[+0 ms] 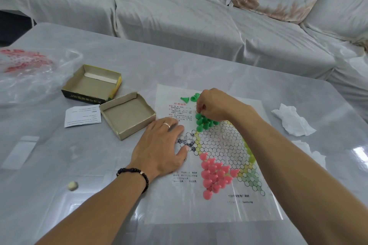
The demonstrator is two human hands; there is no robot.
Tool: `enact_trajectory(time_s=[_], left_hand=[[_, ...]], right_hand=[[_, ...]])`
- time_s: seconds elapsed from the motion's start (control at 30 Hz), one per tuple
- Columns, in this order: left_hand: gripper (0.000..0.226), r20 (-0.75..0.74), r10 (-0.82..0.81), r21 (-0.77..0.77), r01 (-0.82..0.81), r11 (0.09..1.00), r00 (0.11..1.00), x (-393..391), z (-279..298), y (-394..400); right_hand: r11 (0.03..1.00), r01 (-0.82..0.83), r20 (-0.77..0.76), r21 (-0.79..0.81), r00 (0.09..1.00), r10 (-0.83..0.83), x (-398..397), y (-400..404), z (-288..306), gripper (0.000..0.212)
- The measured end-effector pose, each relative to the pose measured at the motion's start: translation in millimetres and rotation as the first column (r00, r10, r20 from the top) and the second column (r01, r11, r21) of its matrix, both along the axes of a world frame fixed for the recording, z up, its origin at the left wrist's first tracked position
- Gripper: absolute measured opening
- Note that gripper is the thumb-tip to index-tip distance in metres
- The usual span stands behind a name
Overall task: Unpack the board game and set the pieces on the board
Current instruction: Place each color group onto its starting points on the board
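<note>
The board [211, 145] is a thin printed sheet, slick and slightly creased, lying flat on the glossy grey table [59, 165], and that probably explains the left hand [159, 145]: it rests on the sheet's left edge with fingers straight and spread, holding nothing, seemingly pinning the flimsy sheet in place. The right hand [213, 103] hovers over the far point of the star with fingertips curled down among the green pieces [205, 121]; it seems to pinch one, though the fingers hide the contact. These are small smooth plastic cones, clustered upright on their circles, while two spare greens [189, 98] lie tipped just beyond. The pink pieces [214, 175] crowd the near point. The two cardboard box halves [111, 97] sit open to the left, beside a paper slip [82, 115].
</note>
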State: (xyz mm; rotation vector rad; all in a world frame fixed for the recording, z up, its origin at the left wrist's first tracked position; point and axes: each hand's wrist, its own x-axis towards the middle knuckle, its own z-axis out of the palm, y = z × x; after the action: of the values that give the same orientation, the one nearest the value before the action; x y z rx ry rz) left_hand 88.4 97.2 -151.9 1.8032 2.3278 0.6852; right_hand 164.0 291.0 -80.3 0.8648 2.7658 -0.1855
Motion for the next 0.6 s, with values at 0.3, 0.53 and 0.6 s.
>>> enact_trajectory(time_s=[0.3, 0.53, 0.6], left_hand=[[0.045, -0.009, -0.003, 0.001, 0.003, 1.000, 1.000, 0.0, 0.2, 0.3], [0.044, -0.003, -0.004, -0.001, 0.004, 1.000, 1.000, 0.0, -1.2, -0.2], [0.044, -0.005, -0.003, -0.001, 0.003, 1.000, 1.000, 0.1, -1.5, 0.1]], right_hand=[[0.997, 0.064, -0.207, -0.045, 0.976, -0.072, -2.6, 6.0, 3.8, 0.030], [0.997, 0.071, -0.248, -0.017, 0.966, -0.073, -40.5, 2.7, -16.8, 0.030], [0.998, 0.061, -0.190, 0.036, 0.980, -0.053, -48.7, -0.3, -22.8, 0.026]])
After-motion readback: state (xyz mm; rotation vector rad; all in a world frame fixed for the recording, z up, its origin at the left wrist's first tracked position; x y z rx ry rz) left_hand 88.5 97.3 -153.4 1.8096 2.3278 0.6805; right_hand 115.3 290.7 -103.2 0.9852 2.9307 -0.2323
